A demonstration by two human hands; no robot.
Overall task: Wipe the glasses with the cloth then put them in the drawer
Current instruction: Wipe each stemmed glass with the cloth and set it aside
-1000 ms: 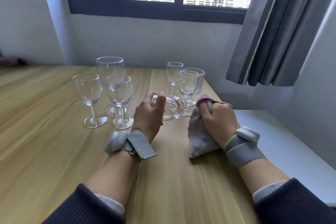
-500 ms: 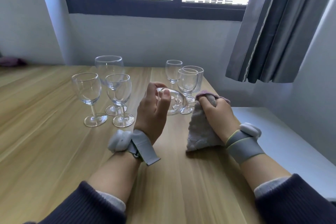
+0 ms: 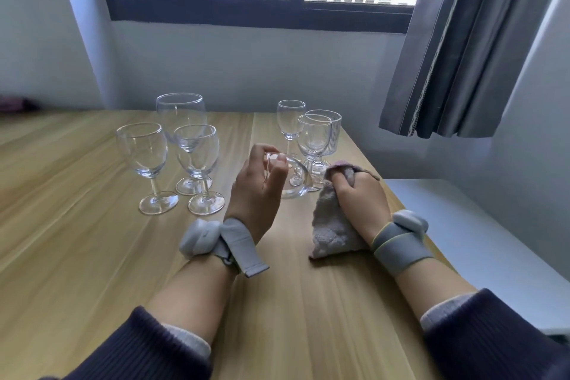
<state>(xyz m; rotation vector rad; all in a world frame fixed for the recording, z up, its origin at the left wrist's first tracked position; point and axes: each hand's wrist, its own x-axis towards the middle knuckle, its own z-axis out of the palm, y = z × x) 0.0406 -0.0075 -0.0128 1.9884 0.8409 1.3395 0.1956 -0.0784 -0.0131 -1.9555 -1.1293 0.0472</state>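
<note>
The glass (image 3: 293, 179) you're working on is tipped on its side just above the table (image 3: 92, 256), your left hand (image 3: 257, 188) curled round it with the fingers closed on bowl and stem, so its mouth faces the cloth (image 3: 333, 225). That suits wiping: one hand steadies, the other rubs. Your right hand (image 3: 359, 197) is fisted on the cloth, bunching it so a wad sticks out beside the rim, just short of touching. Three stemmed glasses (image 3: 172, 157) stand left of your hands, three more (image 3: 308, 139) behind, all upright and waiting. No drawer is in view. Since a second ago you've lifted the glass off the table and turned your left palm inward; the cloth hand has barely shifted.
</note>
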